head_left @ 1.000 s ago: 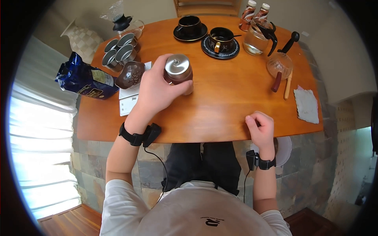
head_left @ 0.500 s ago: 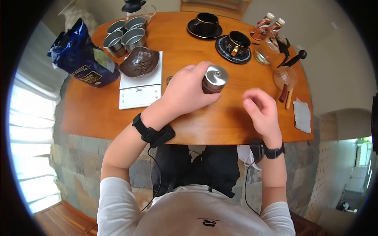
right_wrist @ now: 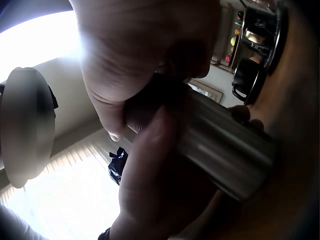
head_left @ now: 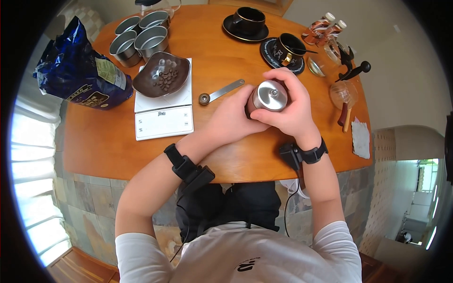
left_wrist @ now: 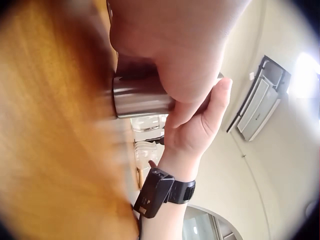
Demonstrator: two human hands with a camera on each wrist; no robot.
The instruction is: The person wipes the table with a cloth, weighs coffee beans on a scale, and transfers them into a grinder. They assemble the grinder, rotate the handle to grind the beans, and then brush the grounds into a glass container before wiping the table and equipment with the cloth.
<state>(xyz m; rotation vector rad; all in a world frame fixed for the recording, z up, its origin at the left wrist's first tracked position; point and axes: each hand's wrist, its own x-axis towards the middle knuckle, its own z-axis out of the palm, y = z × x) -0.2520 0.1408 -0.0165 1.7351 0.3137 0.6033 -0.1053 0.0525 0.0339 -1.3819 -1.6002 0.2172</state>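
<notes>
A steel cylinder with a shiny domed lid (head_left: 270, 95) stands between both hands, right of the table's middle. The left hand (head_left: 236, 115) grips its lower body from the left side. From the right, the right hand (head_left: 295, 106) curls its thumb and fingers round the top, by the lid. In the left wrist view the steel body (left_wrist: 142, 95) shows beneath the hands, close to the wooden table. The right wrist view shows the cylinder (right_wrist: 225, 145) tilted in frame, with fingers of both hands round it.
Left of the hands are a spoon (head_left: 222, 92), a white scale (head_left: 164, 123) bearing a brown bowl (head_left: 151, 87) of beans, metal cups (head_left: 151, 41) and a blue bag (head_left: 85, 70). Behind are black cups (head_left: 249, 20); at right, a glass pot (head_left: 325, 59) and a cloth (head_left: 361, 139).
The left hand has carried the cylinder to the right, uncovering the spoon. The right hand has come up from the table's front edge and taken hold of the cylinder's top. The head view has shifted.
</notes>
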